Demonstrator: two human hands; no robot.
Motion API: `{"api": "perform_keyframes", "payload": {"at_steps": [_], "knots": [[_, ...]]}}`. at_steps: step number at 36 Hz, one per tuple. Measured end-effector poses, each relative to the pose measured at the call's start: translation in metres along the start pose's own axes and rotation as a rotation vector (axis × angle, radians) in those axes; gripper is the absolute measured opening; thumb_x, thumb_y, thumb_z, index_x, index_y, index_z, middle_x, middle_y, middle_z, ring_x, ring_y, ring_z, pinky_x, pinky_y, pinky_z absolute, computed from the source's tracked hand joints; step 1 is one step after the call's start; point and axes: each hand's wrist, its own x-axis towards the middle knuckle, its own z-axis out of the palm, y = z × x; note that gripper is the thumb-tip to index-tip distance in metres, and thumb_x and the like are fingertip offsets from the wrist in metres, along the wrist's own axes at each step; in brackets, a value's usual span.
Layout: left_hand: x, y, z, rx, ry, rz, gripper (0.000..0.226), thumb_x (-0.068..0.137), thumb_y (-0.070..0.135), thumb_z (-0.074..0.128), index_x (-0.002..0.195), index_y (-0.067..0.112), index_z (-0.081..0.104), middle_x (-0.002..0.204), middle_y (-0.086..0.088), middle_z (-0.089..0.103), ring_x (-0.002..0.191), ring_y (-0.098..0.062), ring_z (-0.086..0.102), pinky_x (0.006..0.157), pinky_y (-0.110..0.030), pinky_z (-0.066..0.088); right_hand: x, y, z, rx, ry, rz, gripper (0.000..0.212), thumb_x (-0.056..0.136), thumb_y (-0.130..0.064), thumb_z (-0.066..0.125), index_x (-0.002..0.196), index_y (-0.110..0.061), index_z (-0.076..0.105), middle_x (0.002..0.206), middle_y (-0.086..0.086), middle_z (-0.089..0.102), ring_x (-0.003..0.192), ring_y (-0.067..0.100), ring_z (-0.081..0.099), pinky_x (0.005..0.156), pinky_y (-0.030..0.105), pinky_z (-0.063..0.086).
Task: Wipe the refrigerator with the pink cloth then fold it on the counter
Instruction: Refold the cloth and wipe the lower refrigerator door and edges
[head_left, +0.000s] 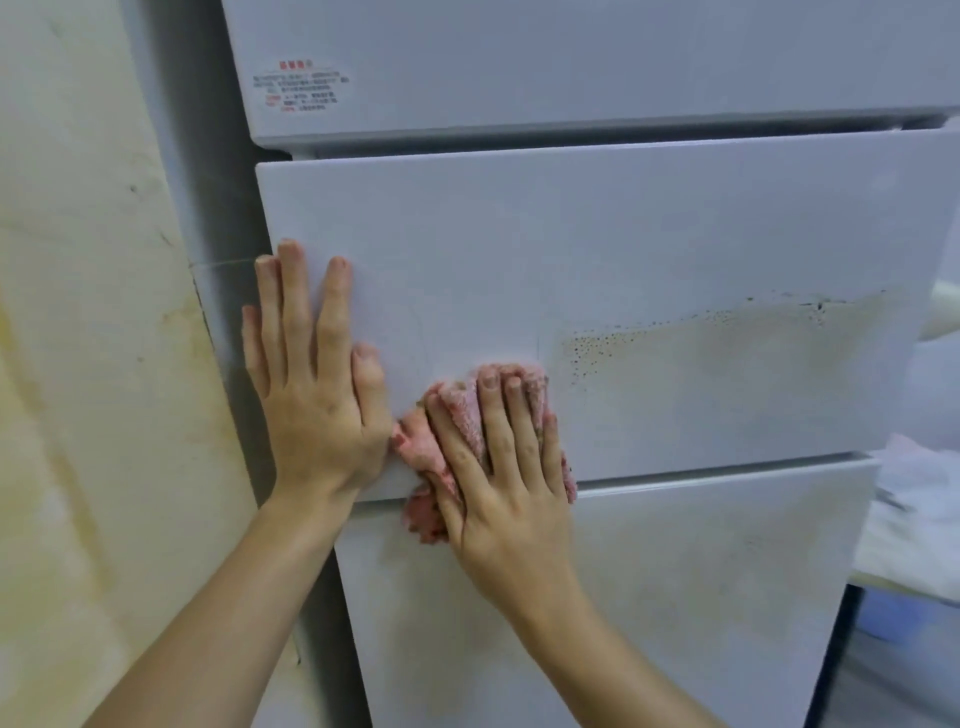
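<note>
The left hand (317, 384) lies flat and open, fingers up, on the left edge of the fridge (623, 249) middle door. Just beside it, the right hand (498, 467) presses the bunched cloth (431, 447) against the door's lower edge, fingers spread over it, left of a speckled stain (701, 343)
</note>
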Motion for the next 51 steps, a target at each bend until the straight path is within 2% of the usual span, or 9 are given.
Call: {"api": "perform_keyframes", "payload": {"at_steps": [6, 11, 15, 25, 30, 37, 41, 45, 51], "knots": [[0.000, 0.005, -0.001, 0.086, 0.004, 0.043, 0.060, 0.105, 0.017, 0.040, 0.163, 0.005, 0.033, 0.171, -0.023, 0.022, 0.161, -0.038, 0.017, 0.131, -0.056, 0.010, -0.006, 0.009, -0.005, 0.016, -0.056, -0.020, 0.056, 0.109, -0.038, 0.044, 0.163, -0.026, 0.034, 0.174, 0.011, 0.015, 0.163, 0.027, 0.012, 0.133, 0.048, 0.007], [-0.003, 0.013, 0.000, 0.112, -0.026, 0.099, 0.062, 0.103, 0.015, 0.043, 0.163, 0.004, 0.032, 0.171, -0.021, 0.023, 0.161, -0.035, 0.017, 0.132, -0.051, 0.009, 0.065, 0.028, -0.027, -0.011, 0.095, 0.076, 0.055, 0.112, -0.038, 0.042, 0.163, -0.018, 0.034, 0.172, 0.017, 0.015, 0.162, 0.030, 0.008, 0.132, 0.049, 0.008], [-0.002, 0.021, 0.001, 0.069, 0.000, 0.083, 0.063, 0.099, 0.006, 0.047, 0.160, -0.003, 0.034, 0.169, -0.025, 0.026, 0.160, -0.040, 0.019, 0.132, -0.053, 0.013, 0.103, 0.038, -0.037, -0.030, 0.124, 0.103, 0.057, 0.113, -0.041, 0.040, 0.164, -0.018, 0.033, 0.172, 0.020, 0.019, 0.161, 0.036, 0.013, 0.132, 0.050, 0.007], [-0.005, 0.024, 0.010, 0.088, 0.035, 0.078, 0.059, 0.103, 0.013, 0.040, 0.159, -0.005, 0.033, 0.168, -0.027, 0.027, 0.159, -0.042, 0.022, 0.132, -0.052, 0.012, -0.005, 0.032, -0.017, 0.005, -0.014, 0.072, 0.060, 0.110, -0.040, 0.044, 0.165, -0.028, 0.024, 0.174, 0.014, 0.011, 0.163, 0.032, 0.007, 0.132, 0.051, 0.006], [-0.005, 0.023, 0.011, 0.099, 0.051, 0.082, 0.060, 0.102, 0.012, 0.041, 0.159, -0.005, 0.034, 0.168, -0.027, 0.028, 0.159, -0.041, 0.022, 0.132, -0.053, 0.015, 0.003, 0.033, -0.020, 0.016, -0.024, 0.055, 0.059, 0.110, -0.041, 0.042, 0.165, -0.030, 0.025, 0.176, 0.011, 0.004, 0.163, 0.030, 0.004, 0.132, 0.050, 0.005], [-0.006, 0.021, 0.010, 0.098, 0.037, 0.098, 0.060, 0.103, 0.014, 0.040, 0.160, -0.005, 0.032, 0.169, -0.026, 0.026, 0.160, -0.040, 0.020, 0.132, -0.053, 0.014, 0.062, 0.049, -0.032, 0.005, 0.061, 0.000, 0.060, 0.108, -0.038, 0.053, 0.163, -0.028, 0.032, 0.173, 0.015, 0.018, 0.163, 0.029, 0.009, 0.132, 0.052, 0.011], [-0.006, 0.022, 0.011, 0.094, 0.045, 0.089, 0.059, 0.103, 0.012, 0.043, 0.159, -0.004, 0.033, 0.168, -0.026, 0.027, 0.160, -0.040, 0.021, 0.132, -0.053, 0.015, 0.088, 0.049, -0.036, -0.022, 0.128, 0.049, 0.055, 0.111, -0.041, 0.047, 0.163, -0.026, 0.035, 0.172, 0.017, 0.020, 0.162, 0.031, 0.010, 0.132, 0.051, 0.011], [-0.007, 0.022, 0.012, 0.084, 0.047, 0.083, 0.059, 0.103, 0.012, 0.042, 0.158, -0.005, 0.034, 0.168, -0.027, 0.028, 0.159, -0.041, 0.021, 0.131, -0.055, 0.015, 0.072, 0.043, -0.030, -0.027, 0.154, 0.114, 0.056, 0.111, -0.043, 0.044, 0.163, -0.024, 0.036, 0.171, 0.016, 0.020, 0.162, 0.033, 0.013, 0.131, 0.051, 0.013], [-0.007, 0.028, 0.010, 0.055, 0.030, 0.049, 0.061, 0.101, 0.010, 0.043, 0.159, -0.006, 0.033, 0.168, -0.027, 0.025, 0.160, -0.042, 0.019, 0.131, -0.057, 0.011, -0.005, 0.052, -0.023, -0.031, 0.019, 0.057, 0.060, 0.109, -0.040, 0.042, 0.165, -0.026, 0.027, 0.175, 0.014, 0.012, 0.163, 0.033, 0.010, 0.132, 0.051, 0.008]]}}
